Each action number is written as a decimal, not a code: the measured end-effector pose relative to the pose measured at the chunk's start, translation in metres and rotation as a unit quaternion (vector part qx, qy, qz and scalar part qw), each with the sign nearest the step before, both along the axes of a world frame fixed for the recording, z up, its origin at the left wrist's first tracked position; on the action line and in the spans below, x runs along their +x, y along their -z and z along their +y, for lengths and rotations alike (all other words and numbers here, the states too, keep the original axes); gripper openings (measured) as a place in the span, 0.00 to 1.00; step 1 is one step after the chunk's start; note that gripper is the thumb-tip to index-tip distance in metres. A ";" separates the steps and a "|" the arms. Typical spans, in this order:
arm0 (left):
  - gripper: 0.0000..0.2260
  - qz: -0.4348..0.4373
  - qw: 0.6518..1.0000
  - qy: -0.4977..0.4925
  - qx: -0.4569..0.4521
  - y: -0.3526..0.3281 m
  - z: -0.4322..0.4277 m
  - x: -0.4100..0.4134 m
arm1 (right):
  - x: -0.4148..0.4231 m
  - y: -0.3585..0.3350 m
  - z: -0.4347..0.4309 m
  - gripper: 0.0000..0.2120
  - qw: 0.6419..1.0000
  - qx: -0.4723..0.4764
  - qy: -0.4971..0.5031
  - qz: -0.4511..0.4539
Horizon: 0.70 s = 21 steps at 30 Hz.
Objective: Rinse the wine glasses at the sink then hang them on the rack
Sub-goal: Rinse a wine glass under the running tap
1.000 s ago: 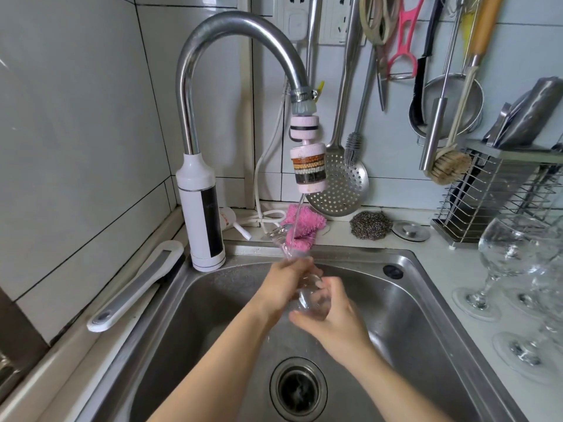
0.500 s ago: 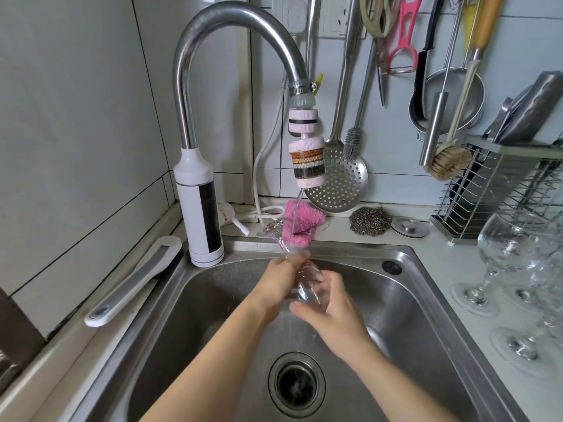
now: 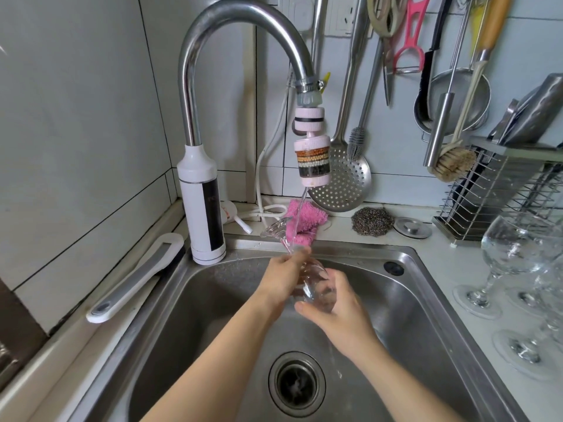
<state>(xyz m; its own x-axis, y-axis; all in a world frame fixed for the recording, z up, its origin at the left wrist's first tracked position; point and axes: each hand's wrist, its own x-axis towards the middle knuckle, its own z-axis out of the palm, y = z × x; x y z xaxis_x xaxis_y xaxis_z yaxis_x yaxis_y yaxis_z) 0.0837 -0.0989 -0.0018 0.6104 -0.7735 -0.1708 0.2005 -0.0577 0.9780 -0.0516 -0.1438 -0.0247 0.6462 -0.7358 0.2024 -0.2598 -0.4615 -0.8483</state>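
Both hands are on one clear stemmed wine glass (image 3: pixel 313 281) at the centre of the frame, held tilted over the stainless steel sink (image 3: pixel 426 315). Its foot points up and left, and its bowl points down and right. The left hand (image 3: pixel 281 278) grips it where the stem meets the bowl. The right hand (image 3: pixel 341 306) curls round the bowl from below, just beside the left.

Over the last second little has changed. The grip is the same and the glass stays under the tap, with the right hand only slightly higher round the bowl. I take that to mean the rinse is still running and this glass is not ready to hang.

A thin stream of water (image 3: pixel 300 208) falls from the pink filter head (image 3: pixel 312 161) on the curved chrome tap (image 3: pixel 243 10) and lands near the stem.

Further out, at the right edge, several other clear wine glasses (image 3: pixel 515 251) stand upright on the white tabletop (image 3: pixel 441 254). Behind them is a wire rack (image 3: pixel 487 196); I cannot tell whether it is the hanging rack.
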 end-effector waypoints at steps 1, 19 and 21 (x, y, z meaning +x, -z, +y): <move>0.17 0.004 1.000 -0.015 -0.008 -0.001 0.000 0.002 | 0.000 0.000 -0.001 0.30 1.000 0.003 -0.003 0.002; 0.29 0.238 0.958 0.047 -0.152 -0.015 0.005 0.006 | -0.004 0.013 -0.015 0.33 0.989 -0.040 0.011 0.142; 0.20 0.218 0.961 0.067 -0.158 -0.016 0.006 0.004 | -0.003 0.012 -0.014 0.32 0.989 -0.035 0.008 0.147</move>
<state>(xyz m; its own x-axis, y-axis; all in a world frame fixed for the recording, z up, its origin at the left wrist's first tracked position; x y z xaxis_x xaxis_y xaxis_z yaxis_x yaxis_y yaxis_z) 0.0874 -0.0928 0.0140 0.4256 -0.8953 -0.1314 0.6071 0.1748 0.7752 -0.0548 -0.1576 -0.0369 0.6726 -0.7377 0.0584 -0.4981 -0.5096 -0.7015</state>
